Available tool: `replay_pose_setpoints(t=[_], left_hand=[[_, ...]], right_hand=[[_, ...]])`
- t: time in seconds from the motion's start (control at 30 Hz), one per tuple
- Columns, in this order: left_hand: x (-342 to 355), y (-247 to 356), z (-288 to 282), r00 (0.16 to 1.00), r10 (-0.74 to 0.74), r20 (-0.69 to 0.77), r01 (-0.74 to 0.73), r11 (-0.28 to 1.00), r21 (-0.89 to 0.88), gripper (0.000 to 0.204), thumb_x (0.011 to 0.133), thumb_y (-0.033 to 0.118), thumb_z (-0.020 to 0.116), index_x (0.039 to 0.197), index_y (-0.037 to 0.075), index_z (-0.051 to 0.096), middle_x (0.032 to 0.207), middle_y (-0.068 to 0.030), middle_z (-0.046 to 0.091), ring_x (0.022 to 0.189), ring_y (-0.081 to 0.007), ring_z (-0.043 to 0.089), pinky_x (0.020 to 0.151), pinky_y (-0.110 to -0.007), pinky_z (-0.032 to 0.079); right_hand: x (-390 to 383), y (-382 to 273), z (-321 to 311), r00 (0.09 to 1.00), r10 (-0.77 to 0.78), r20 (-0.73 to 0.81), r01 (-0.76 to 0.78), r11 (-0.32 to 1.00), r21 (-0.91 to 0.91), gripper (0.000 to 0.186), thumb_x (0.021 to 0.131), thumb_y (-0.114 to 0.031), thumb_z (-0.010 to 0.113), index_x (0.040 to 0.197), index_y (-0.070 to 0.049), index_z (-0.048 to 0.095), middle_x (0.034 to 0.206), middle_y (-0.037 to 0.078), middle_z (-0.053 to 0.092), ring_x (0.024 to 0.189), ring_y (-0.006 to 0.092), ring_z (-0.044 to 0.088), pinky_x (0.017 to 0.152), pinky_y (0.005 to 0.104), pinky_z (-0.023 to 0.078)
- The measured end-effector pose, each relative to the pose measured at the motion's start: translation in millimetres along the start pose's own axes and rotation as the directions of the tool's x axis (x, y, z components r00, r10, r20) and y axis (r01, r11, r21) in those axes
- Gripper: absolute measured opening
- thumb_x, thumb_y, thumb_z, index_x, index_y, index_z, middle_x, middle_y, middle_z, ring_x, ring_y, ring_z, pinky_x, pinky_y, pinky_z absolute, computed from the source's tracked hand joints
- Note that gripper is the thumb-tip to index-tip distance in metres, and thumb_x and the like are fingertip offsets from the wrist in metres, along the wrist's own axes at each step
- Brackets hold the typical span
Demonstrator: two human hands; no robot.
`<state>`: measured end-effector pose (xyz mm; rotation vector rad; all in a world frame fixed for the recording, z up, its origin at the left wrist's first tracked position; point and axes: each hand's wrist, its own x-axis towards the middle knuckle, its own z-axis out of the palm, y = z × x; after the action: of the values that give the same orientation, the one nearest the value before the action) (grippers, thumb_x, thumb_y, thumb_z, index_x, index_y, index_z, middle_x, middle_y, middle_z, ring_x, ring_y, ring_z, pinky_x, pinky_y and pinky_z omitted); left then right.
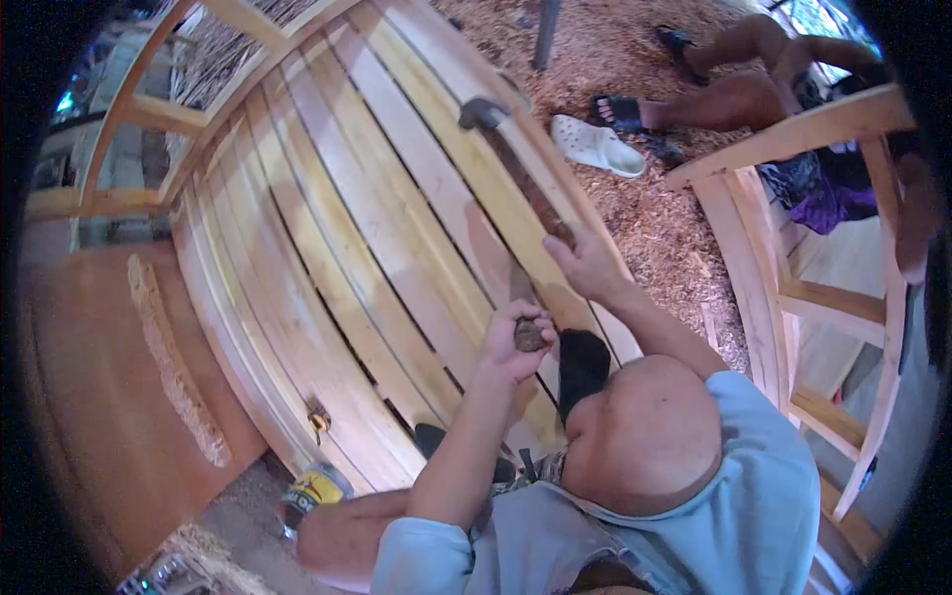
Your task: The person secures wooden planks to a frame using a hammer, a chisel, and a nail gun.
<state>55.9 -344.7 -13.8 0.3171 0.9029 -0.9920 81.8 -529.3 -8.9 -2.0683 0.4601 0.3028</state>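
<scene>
My left hand [516, 342] is closed around the wooden handle of what looks like a chisel [521, 283], the handle's round end facing up. Its flat grey blade points away from me, over the slats. My right hand [590, 266], farther to the right, grips the lower end of a hammer [531, 183]. The hammer's long brown handle slants up and left to a dark metal head above the panel's right side. Beneath both hands lies a large panel of pale wooden slats [337, 198] with narrow dark gaps. My bent knee is close to both hands.
Wood shavings [684, 233] cover the floor, where a white clog [600, 146] lies. Another person's legs [714, 104] are at the upper right. A wooden frame [833, 297] stands right. At left are a brown board [119, 387] and a jar [317, 491] with a yellow label.
</scene>
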Motion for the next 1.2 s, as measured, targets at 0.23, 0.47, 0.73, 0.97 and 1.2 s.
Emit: replay_pose_setpoints(t=[0.23, 0.47, 0.73, 0.97, 1.2], left_hand=[[-6, 2, 1, 1.0, 0.015, 0.027, -0.015, 1.0, -0.021, 0.006, 0.077, 0.004, 0.061, 0.078, 0.003, 0.056, 0.076, -0.009, 0.058, 0.063, -0.0186, 0.054, 0.055, -0.03, 0.047], [4, -2, 1, 0.998, -0.041, -0.045, 0.041, 0.999, -0.004, 0.01, 0.077, 0.004, 0.06, 0.081, 0.005, 0.051, 0.072, -0.0052, 0.053, 0.061, -0.0145, 0.053, 0.053, -0.03, 0.047], [-7, -11, 9, 0.993, -0.015, -0.117, 0.017, 1.0, 0.021, 0.012, 0.077, 0.006, 0.06, 0.077, 0.007, 0.049, 0.064, -0.0052, 0.05, 0.055, -0.0176, 0.052, 0.05, -0.032, 0.049], [-16, -16, 31, 0.996, 0.067, -0.056, -0.063, 0.995, 0.075, 0.011, 0.078, 0.006, 0.06, 0.08, 0.006, 0.05, 0.069, -0.0072, 0.052, 0.059, -0.0181, 0.052, 0.051, -0.032, 0.048], [-46, -10, 89, 0.968, 0.175, 0.182, -0.199, 0.972, 0.122, 0.01, 0.081, 0.006, 0.06, 0.078, 0.009, 0.05, 0.069, -0.006, 0.053, 0.061, -0.0177, 0.054, 0.054, -0.033, 0.048]], right_hand=[[-17, -36, -17, 0.922, -0.36, -0.141, 0.382, 0.906, 0.184, 0.037, 0.096, -0.03, 0.057, 0.112, 0.004, 0.058, 0.082, 0.02, 0.065, 0.074, 0.0258, 0.062, 0.071, 0.037, 0.05], [36, 29, 18, 1.0, 0.005, -0.027, -0.012, 0.966, -0.259, 0.042, 0.098, -0.035, 0.052, 0.111, 0.004, 0.06, 0.092, 0.03, 0.066, 0.092, 0.0458, 0.065, 0.076, 0.0477, 0.049], [3, 34, 20, 0.924, -0.331, -0.19, 0.362, 0.918, 0.164, 0.035, 0.095, -0.026, 0.058, 0.112, 0.005, 0.056, 0.079, 0.024, 0.063, 0.074, 0.0341, 0.063, 0.07, 0.0426, 0.048], [32, 43, 32, 0.999, 0.043, -0.016, -0.045, 0.982, -0.181, 0.054, 0.097, -0.045, 0.049, 0.112, 0.006, 0.061, 0.093, 0.031, 0.066, 0.094, 0.0422, 0.066, 0.082, 0.0476, 0.05], [-6, 115, 30, 0.966, 0.137, 0.219, -0.192, 0.947, 0.256, 0.045, 0.081, -0.032, 0.075, 0.104, 0.006, 0.068, 0.08, 0.011, 0.067, 0.07, 0.0186, 0.064, 0.063, 0.0359, 0.052]])
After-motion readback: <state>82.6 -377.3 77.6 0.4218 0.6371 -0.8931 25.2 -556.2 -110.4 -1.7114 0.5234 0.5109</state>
